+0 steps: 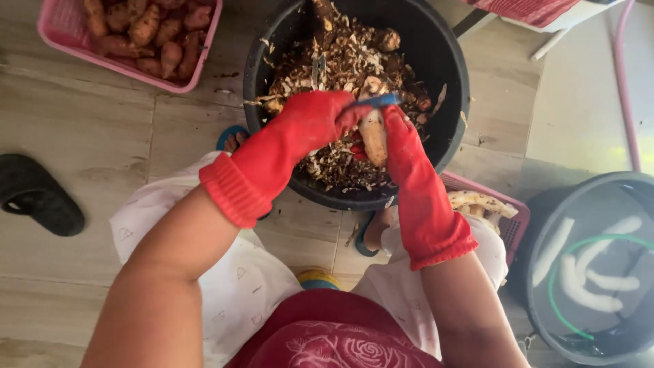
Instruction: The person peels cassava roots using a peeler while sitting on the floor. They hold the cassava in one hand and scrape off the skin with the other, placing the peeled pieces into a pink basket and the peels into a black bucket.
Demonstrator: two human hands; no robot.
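Both my hands wear red rubber gloves and work over a black tub point(449, 75) heaped with brown peelings. My left hand point(310, 123) is closed on a blue-handled peeler point(379, 101), whose handle pokes out to the right of the fist. My right hand point(403, 146) grips a partly peeled pale root point(373, 136), held upright above the peelings. The peeler sits at the top end of the root. The two hands are almost touching.
A pink basket point(51, 31) of unpeeled brown roots stands at the top left. A black sandal point(37, 194) lies on the floor at the left. At the right, a dark bucket point(545, 225) of water holds white peeled roots, beside a second pink basket point(514, 225).
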